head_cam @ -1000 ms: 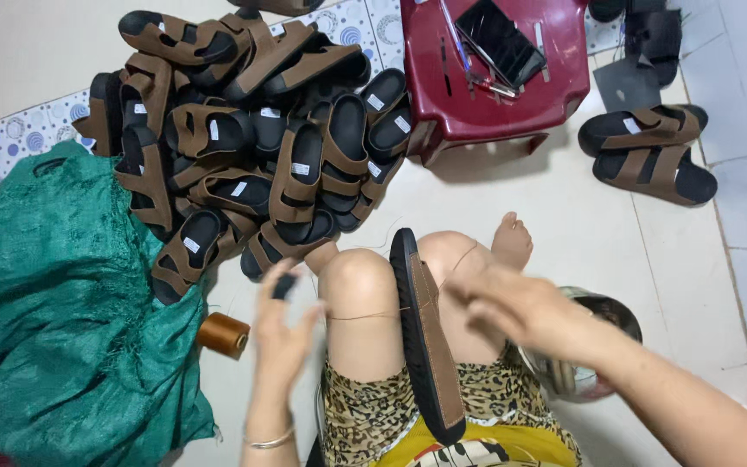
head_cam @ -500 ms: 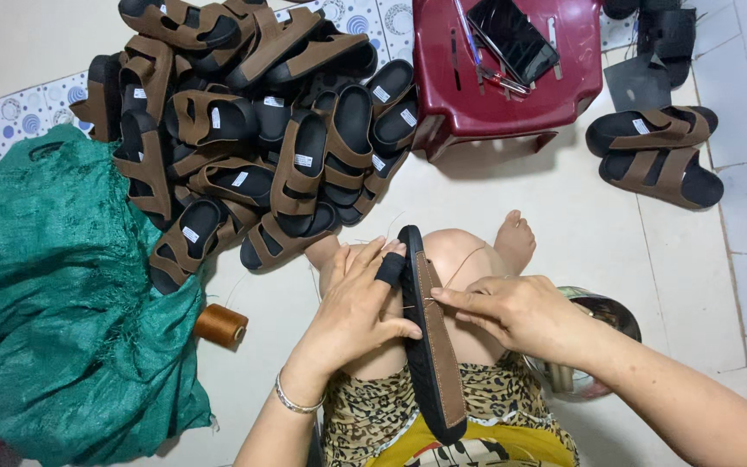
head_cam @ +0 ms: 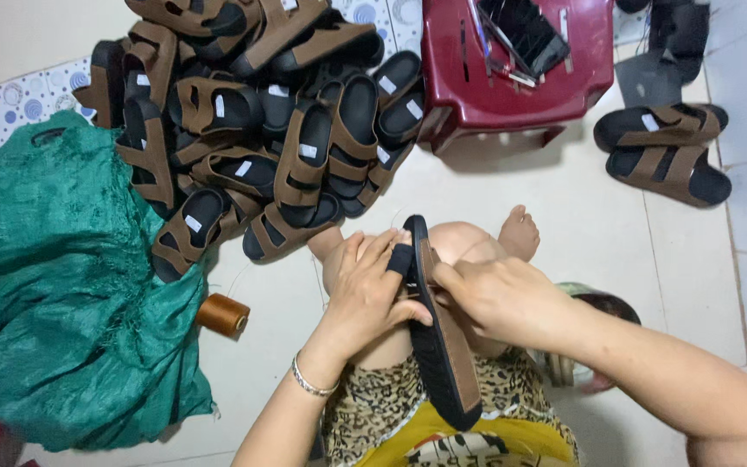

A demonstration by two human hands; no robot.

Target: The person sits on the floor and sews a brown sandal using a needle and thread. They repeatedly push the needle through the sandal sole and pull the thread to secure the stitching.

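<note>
A black-and-brown sandal sole (head_cam: 444,346) stands on edge across my lap, toe end pointing away from me. My left hand (head_cam: 367,292) grips its left side, fingers wrapped near the front with a dark cover on one fingertip. My right hand (head_cam: 499,298) presses against the sole's right side, fingers pinched close to it. Both hands rest over my bent knee (head_cam: 464,242). What the right fingers pinch is too small to make out.
A large pile of brown strapped sandals (head_cam: 252,130) lies ahead on the floor. A green woven sack (head_cam: 62,285) sits at left, a brown thread spool (head_cam: 222,314) beside it. A dark red plastic stool (head_cam: 512,60) stands ahead-right, with two sandals (head_cam: 663,151) at far right.
My left hand rose from beside my knee and took hold of the sole. My right hand closed in against the sole's other side.
</note>
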